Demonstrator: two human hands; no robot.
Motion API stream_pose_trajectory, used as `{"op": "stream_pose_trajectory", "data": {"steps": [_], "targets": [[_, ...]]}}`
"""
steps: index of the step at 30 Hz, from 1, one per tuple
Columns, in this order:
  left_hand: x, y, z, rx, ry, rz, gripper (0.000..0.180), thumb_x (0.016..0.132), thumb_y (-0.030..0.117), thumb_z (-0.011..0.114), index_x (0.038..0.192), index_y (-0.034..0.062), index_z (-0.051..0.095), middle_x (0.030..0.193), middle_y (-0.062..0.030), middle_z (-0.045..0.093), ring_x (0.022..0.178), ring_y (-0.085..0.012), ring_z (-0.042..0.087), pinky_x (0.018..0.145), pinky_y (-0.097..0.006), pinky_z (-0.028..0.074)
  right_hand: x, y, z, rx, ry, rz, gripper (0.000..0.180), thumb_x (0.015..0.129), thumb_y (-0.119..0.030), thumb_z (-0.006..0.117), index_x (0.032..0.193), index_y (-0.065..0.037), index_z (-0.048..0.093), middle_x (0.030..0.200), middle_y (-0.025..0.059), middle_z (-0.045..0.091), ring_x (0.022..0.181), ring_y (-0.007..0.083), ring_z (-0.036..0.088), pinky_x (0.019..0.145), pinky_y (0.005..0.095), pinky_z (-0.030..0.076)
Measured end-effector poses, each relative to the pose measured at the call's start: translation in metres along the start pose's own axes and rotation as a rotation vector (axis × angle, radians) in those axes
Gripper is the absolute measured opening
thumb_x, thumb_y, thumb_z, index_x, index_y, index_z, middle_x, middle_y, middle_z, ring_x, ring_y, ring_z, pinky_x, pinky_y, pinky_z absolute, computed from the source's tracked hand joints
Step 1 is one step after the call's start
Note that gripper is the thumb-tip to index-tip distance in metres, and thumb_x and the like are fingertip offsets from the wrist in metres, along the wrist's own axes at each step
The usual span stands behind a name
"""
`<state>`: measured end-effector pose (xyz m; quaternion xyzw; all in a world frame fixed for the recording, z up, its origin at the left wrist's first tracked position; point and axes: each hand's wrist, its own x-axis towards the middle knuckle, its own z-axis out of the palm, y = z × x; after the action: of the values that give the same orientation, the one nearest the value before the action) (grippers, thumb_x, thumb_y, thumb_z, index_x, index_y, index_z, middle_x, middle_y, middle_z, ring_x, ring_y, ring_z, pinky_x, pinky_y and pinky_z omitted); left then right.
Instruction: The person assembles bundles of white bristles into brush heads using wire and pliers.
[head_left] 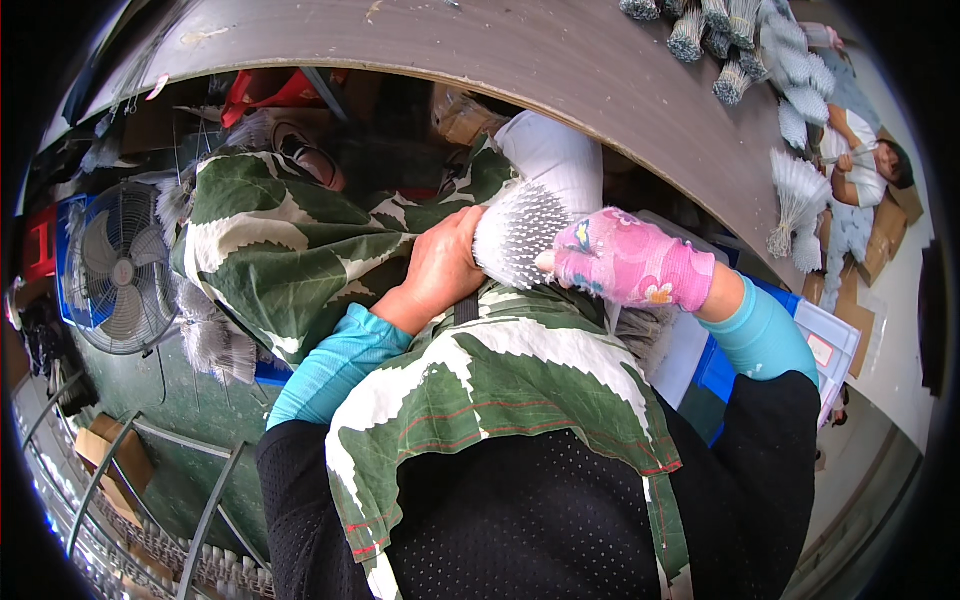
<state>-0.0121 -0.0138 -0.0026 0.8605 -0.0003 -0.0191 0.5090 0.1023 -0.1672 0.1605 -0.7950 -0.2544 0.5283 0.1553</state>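
Bundle of thin grey metal wires (518,235): clasped by bare left hand (440,262); pink-gloved right hand (625,262) apparently pinching its edge.

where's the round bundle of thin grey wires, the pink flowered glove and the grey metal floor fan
round bundle of thin grey wires (518,235), head view, on its speckled end face
pink flowered glove (630,262), head view, on the back of the right hand
grey metal floor fan (122,268), head view, on the hub of its wire guard
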Motion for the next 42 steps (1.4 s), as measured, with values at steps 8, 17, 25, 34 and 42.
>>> {"op": "stream_pose_trajectory", "data": {"steps": [8, 17, 25, 34, 42], "targets": [[-0.001, 0.002, 0.0, -0.007, -0.006, -0.014, 0.049, 0.068, 0.018, 0.074, 0.113, 0.0104, 0.056, 0.106, -0.0127, 0.063, 0.098, -0.0342, 0.06, 0.08, -0.039, 0.05, -0.005, 0.0, -0.012, 0.221, -0.032, 0.112, 0.042, 0.088, -0.041, 0.059, 0.071, -0.002, 0.065, 0.06, 0.0012, 0.056, 0.056, 0.0092, 0.05, 0.055, 0.0266, 0.042], [0.0, 0.009, -0.006, -0.03, -0.019, 0.041, 0.043, 0.069, 0.011, 0.068, 0.11, 0.0075, 0.054, 0.099, -0.0127, 0.062, 0.095, -0.0333, 0.059, 0.077, -0.042, 0.049, 0.004, -0.011, -0.017, 0.086, -0.129, 0.108, 0.041, 0.088, -0.04, 0.059, 0.073, -0.002, 0.066, 0.06, 0.0051, 0.056, 0.063, 0.0118, 0.052, 0.061, 0.0295, 0.043], [0.0, 0.009, -0.006, -0.026, -0.023, 0.025, 0.045, 0.068, 0.01, 0.068, 0.111, 0.0076, 0.054, 0.099, -0.0126, 0.062, 0.095, -0.0334, 0.059, 0.077, -0.042, 0.048, 0.001, 0.001, -0.014, 0.283, -0.097, 0.154, 0.039, 0.089, -0.039, 0.059, 0.073, -0.003, 0.065, 0.062, 0.0013, 0.058, 0.055, 0.0087, 0.05, 0.053, 0.0263, 0.041], [0.0, 0.006, -0.004, -0.024, -0.01, 0.035, 0.047, 0.067, 0.012, 0.071, 0.111, 0.0088, 0.055, 0.1, -0.0122, 0.062, 0.095, -0.0336, 0.06, 0.078, -0.04, 0.049, -0.003, 0.012, -0.006, 0.413, -0.077, 0.261, 0.035, 0.091, -0.035, 0.059, 0.075, -0.005, 0.066, 0.066, -0.002, 0.06, 0.05, 0.0019, 0.047, 0.046, 0.0185, 0.036], [0.0, 0.007, -0.003, -0.014, -0.005, 0.042, 0.045, 0.068, 0.009, 0.068, 0.111, 0.0089, 0.053, 0.098, -0.0119, 0.062, 0.094, -0.033, 0.059, 0.077, -0.042, 0.049, -0.003, 0.005, -0.008, 0.307, -0.062, 0.196, 0.039, 0.091, -0.038, 0.057, 0.075, -0.004, 0.066, 0.065, 0.0008, 0.06, 0.055, 0.0078, 0.05, 0.052, 0.0258, 0.042]]}}
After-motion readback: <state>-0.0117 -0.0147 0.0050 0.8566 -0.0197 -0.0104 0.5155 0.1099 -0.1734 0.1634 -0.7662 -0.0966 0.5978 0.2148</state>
